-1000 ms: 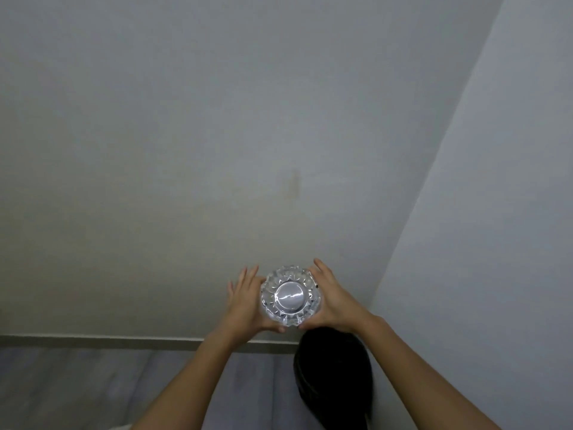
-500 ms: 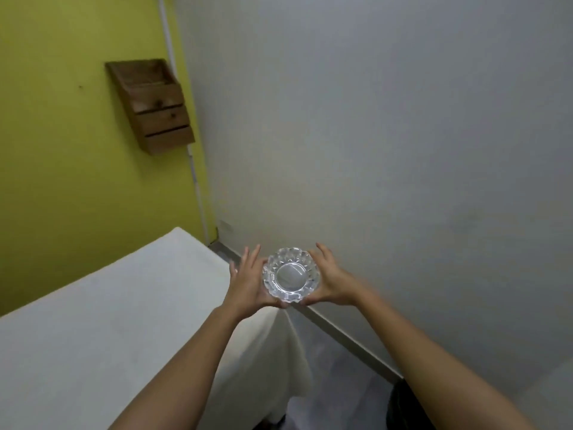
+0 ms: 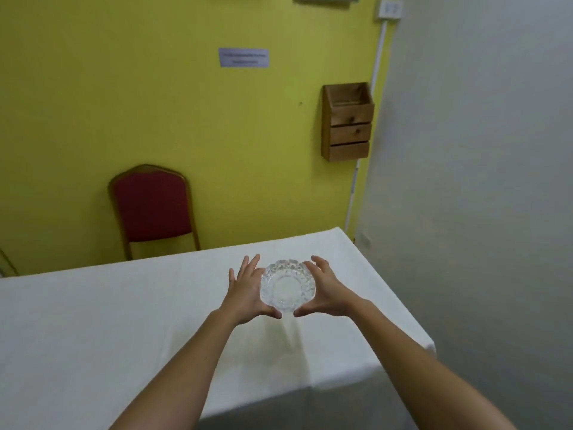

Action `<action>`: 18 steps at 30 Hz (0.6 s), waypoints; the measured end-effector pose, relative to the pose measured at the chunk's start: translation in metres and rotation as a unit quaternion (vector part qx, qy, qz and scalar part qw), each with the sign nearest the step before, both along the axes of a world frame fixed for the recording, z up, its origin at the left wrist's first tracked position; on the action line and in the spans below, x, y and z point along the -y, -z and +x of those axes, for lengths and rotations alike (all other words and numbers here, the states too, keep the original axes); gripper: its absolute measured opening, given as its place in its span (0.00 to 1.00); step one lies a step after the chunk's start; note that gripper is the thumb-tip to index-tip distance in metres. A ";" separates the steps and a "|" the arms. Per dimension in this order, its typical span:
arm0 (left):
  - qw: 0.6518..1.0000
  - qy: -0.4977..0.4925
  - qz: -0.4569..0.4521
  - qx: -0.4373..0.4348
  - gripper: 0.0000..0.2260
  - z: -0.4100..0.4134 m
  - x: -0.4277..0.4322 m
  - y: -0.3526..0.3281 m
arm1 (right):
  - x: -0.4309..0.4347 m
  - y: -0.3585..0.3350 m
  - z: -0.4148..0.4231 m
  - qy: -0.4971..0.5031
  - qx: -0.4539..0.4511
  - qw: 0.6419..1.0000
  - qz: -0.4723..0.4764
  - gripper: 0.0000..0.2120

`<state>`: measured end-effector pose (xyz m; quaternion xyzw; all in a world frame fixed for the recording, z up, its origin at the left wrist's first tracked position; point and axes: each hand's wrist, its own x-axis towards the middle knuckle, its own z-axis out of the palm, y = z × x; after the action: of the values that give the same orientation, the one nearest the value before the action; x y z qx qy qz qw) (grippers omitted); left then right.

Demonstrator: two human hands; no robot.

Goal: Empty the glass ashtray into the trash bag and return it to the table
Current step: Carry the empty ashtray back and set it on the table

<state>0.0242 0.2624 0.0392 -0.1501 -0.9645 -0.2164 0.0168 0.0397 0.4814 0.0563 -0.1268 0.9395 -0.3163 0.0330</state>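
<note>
- Left hand [image 3: 246,290] cupped against the left side of the glass ashtray [image 3: 288,285], fingers spread upward along the rim, thumb tucked under the near edge.
- Right hand [image 3: 325,290] mirrored on the other side, fingers curled over the far rim, thumb near the left thumb below; both clamped on the ashtray, neither free.
- Two-sided hold probably chosen because cut glass is heavy and slippery; weight shared and bowl kept level.
- Ashtray upright, opening toward the camera, apparently clean and empty inside.
- Held over the white tabletop [image 3: 108,321], toward its right end; cannot tell whether resting on the cloth or just above it.
- Trash bag not in sight; with the bowl looking empty, judged to be the returning step, nearly finished.
- Next move likely a gentle set-down and release, well in from the right edge where the cloth drops away.
- Red chair [image 3: 153,209] and wooden wall box [image 3: 347,122] against the yellow wall, well apart from the hands.
</note>
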 end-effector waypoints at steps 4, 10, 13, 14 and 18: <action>0.999 -0.042 -0.003 0.017 0.52 -0.007 0.058 0.008 | 0.059 0.006 -0.024 -0.040 0.002 0.999 0.016 0.58; 0.993 -0.097 -0.023 0.060 0.52 -0.019 0.135 0.031 | 0.141 0.031 -0.058 -0.081 0.017 0.995 0.048 0.59; 0.989 -0.109 -0.028 0.094 0.52 -0.029 0.170 0.044 | 0.178 0.048 -0.071 -0.091 0.039 0.994 0.045 0.59; 0.988 -0.113 -0.029 0.101 0.52 -0.032 0.182 0.049 | 0.190 0.054 -0.076 -0.095 0.047 0.993 0.045 0.59; 0.985 -0.125 -0.031 0.112 0.51 -0.043 0.222 0.067 | 0.231 0.073 -0.088 -0.104 0.066 0.992 0.038 0.58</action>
<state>-0.0184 0.0407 -0.0276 -0.0032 -0.9777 -0.1981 -0.0690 -0.0488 0.2502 -0.0164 -0.2012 0.9284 -0.2831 0.1321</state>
